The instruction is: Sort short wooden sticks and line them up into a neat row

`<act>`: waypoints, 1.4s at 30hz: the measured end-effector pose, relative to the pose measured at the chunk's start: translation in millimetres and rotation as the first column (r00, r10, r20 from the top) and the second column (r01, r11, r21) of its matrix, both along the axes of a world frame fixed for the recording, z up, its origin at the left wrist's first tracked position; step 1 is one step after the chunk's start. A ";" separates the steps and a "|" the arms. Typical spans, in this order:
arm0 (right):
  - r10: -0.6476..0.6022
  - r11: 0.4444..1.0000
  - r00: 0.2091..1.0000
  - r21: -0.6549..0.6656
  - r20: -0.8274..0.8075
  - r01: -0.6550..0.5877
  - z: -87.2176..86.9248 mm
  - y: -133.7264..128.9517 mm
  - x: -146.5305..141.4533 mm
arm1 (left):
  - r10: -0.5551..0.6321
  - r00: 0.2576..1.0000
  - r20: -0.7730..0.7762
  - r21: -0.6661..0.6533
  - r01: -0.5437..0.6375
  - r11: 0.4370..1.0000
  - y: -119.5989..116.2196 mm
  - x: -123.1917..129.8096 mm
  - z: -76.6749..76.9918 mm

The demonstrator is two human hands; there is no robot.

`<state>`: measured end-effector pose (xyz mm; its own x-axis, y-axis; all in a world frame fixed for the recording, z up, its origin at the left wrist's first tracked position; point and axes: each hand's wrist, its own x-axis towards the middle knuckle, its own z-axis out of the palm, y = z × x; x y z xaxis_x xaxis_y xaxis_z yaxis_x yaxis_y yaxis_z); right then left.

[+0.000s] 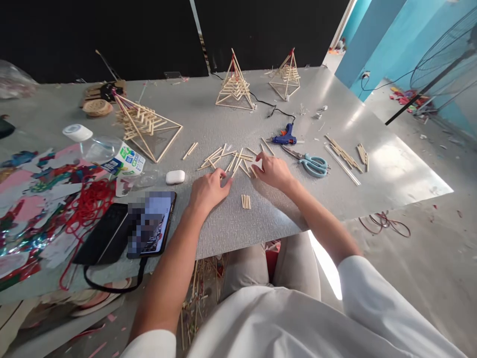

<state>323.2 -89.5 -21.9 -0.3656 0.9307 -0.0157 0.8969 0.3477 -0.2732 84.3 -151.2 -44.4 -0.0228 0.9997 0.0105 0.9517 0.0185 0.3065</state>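
Sticks point(233, 160) lie scattered under both hands' point(208, 191) point(273, 170) fingertips on table point(335, 199).

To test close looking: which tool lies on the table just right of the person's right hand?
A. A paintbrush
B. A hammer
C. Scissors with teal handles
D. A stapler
C: the scissors, with teal handles, lie on the table just right of the right hand, in front of the blue glue gun.
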 end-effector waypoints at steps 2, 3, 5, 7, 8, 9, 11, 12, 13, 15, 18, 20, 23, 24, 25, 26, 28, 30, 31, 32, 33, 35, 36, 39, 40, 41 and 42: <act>-0.001 1.000 0.999 -0.014 0.049 0.001 -5.9 -4.8 -6.6 | 0.005 0.999 -0.039 -0.016 -0.006 1.000 2.6 0.8 -3.5; 0.015 0.999 0.997 -0.030 0.075 -0.013 -9.5 -7.9 -8.1 | -0.001 0.999 -0.052 -0.021 0.000 1.000 3.5 1.8 -4.5; 0.042 0.998 0.993 -0.047 0.110 -0.037 -15.8 -12.9 -8.3 | -0.015 0.997 -0.074 -0.024 0.013 1.000 4.4 4.7 -4.9; 0.036 0.999 0.992 -0.035 0.125 -0.032 -19.2 -14.8 -6.4 | -0.018 0.995 -0.095 -0.021 0.016 1.000 3.7 8.3 -3.3; 0.029 0.999 0.991 -0.024 0.130 -0.026 -20.0 -14.8 -5.4 | -0.018 0.994 -0.105 -0.018 0.016 1.000 3.0 10.0 -2.0; 0.023 1.000 0.991 -0.015 0.134 -0.021 -20.3 -14.4 -4.5 | -0.019 0.993 -0.113 -0.017 0.017 1.000 2.2 11.5 -0.5; 0.019 1.000 0.991 -0.002 0.131 -0.019 -20.6 -13.4 -3.6 | -0.021 0.993 -0.119 -0.015 0.019 1.000 0.6 13.8 2.0; 0.022 1.000 0.992 0.002 0.123 -0.022 -21.0 -13.0 -3.6 | -0.022 0.993 -0.119 -0.014 0.020 1.000 0.2 14.6 2.9; 0.027 1.000 0.993 0.005 0.111 -0.027 -21.5 -12.7 -3.9 | -0.021 0.993 -0.117 -0.013 0.020 1.000 0.0 15.2 3.3; 0.039 0.999 0.996 0.008 0.080 -0.039 -23.3 -12.4 -5.0 | -0.019 0.994 -0.110 -0.009 0.018 1.000 0.8 16.5 2.8; 0.055 0.998 0.997 0.012 0.046 -0.055 -26.1 -12.2 -6.1 | -0.017 0.995 -0.094 -0.001 0.017 1.000 3.6 18.6 0.8; 0.069 0.997 0.997 0.016 0.029 -0.069 -27.6 -12.3 -5.8 | -0.007 0.996 -0.089 0.011 0.008 1.000 5.5 18.5 0.7; 0.111 0.993 0.994 0.030 -0.017 -0.110 -30.3 -12.7 -4.6 | 0.050 0.994 -0.094 0.052 -0.046 0.998 7.6 11.5 4.1; 0.127 0.992 0.991 0.031 -0.030 -0.126 -31.4 -12.8 -4.3 | 0.084 0.992 -0.095 0.087 -0.076 0.993 8.3 6.9 5.7; 0.140 0.990 0.989 0.029 -0.039 -0.139 -32.6 -12.7 -4.1 | 0.121 0.988 -0.097 0.133 -0.108 0.985 9.1 1.5 6.9; 0.147 0.989 0.988 0.025 -0.041 -0.146 -33.8 -12.6 -4.0 | 0.156 0.983 -0.101 0.180 -0.136 0.974 10.1 -4.5 7.6; 0.152 0.988 0.987 0.018 -0.043 -0.151 -36.0 -11.9 -3.9 | 0.206 0.971 -0.119 0.242 -0.172 0.955 12.5 -16.6 6.7; 0.147 0.989 0.988 0.023 -0.053 -0.146 -37.7 -10.9 -3.8 | 0.218 0.966 -0.140 0.226 -0.183 0.957 15.6 -26.5 3.1; 0.144 0.989 0.988 0.026 -0.058 -0.143 -38.3 -10.3 -3.7 | 0.214 0.966 -0.144 0.203 -0.183 0.962 17.3 -30.2 0.9; 0.140 0.990 0.988 0.028 -0.063 -0.139 -38.8 -9.8 -3.6 | 0.209 0.967 -0.142 0.185 -0.182 0.966 19.0 -33.0 -1.2; 0.137 0.990 0.988 0.031 -0.066 -0.135 -39.2 -9.3 -3.6 | 0.206 0.969 -0.137 0.174 -0.181 0.968 20.8 -35.1 -3.1; 0.129 0.991 0.989 0.035 -0.068 -0.127 -39.6 -8.5 -3.7 | 0.204 0.971 -0.124 0.167 -0.183 0.969 23.8 -37.4 -5.2; 0.129 0.991 0.989 0.036 -0.068 -0.126 -39.7 -8.3 -3.8 | 0.206 0.971 -0.118 0.163 -0.185 0.969 25.0 -38.0 -5.5; 0.132 0.991 0.989 0.034 -0.071 -0.130 -39.3 -7.8 -4.7 | 0.205 0.973 -0.102 0.146 -0.189 0.971 26.5 -37.8 -4.5; 0.134 0.991 0.988 0.032 -0.073 -0.132 -39.0 -7.7 -5.0 | 0.203 0.975 -0.095 0.140 -0.189 0.972 26.3 -37.2 -4.0; 0.134 0.991 0.988 0.030 -0.075 -0.132 -38.7 -7.6 -5.2 | 0.202 0.976 -0.085 0.135 -0.190 0.973 25.9 -36.6 -3.5; 0.135 0.991 0.988 0.029 -0.079 -0.133 -38.4 -7.5 -5.4 | 0.202 0.977 -0.072 0.130 -0.192 0.973 25.3 -36.0 -3.2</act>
<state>317.9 -96.9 -60.3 -0.4862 0.8729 0.0402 0.8171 0.4704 -0.3331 48.2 -125.9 -47.6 -0.2128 0.9667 0.1423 0.9556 0.1755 0.2366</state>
